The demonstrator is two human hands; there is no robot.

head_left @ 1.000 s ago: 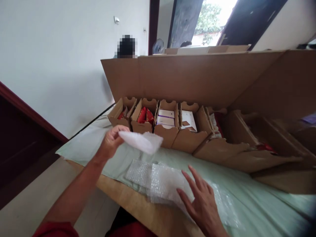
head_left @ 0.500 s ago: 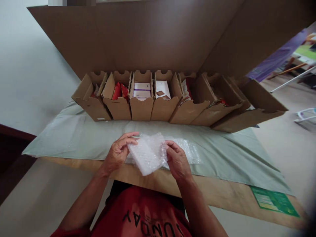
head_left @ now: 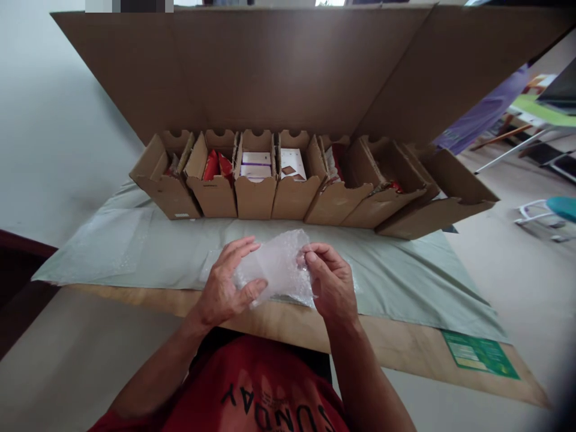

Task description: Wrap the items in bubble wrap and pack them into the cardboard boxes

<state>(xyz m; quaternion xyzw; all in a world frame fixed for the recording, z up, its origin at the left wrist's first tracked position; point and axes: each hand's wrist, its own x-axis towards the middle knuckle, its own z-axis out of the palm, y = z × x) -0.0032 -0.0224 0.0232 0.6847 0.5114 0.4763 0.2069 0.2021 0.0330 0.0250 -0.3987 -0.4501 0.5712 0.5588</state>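
Observation:
A clear bubble wrap piece (head_left: 281, 267), pouch-like and creased, is held up just above the cloth between both hands. My left hand (head_left: 229, 282) grips its left side, with the thumb on the near face and the fingers along the far edge. My right hand (head_left: 330, 279) pinches its right edge between thumb and fingertips. Whether anything lies inside the wrap I cannot tell. More clear plastic lies flat on the cloth beneath it, mostly hidden by the hands.
Several open cardboard bins (head_left: 256, 201) stand in a row behind, some with red packets (head_left: 217, 165) or white boxes (head_left: 292, 163). A tall cardboard panel (head_left: 270, 66) rises behind them. Clear bubble sheets (head_left: 105, 240) lie left on the green cloth (head_left: 405, 279). A green card (head_left: 480, 354) is at the right.
The bubble wrap has turned flatter and its lower corner has swung up. My left thumb has come over its near face. The right hand still pinches the right edge.

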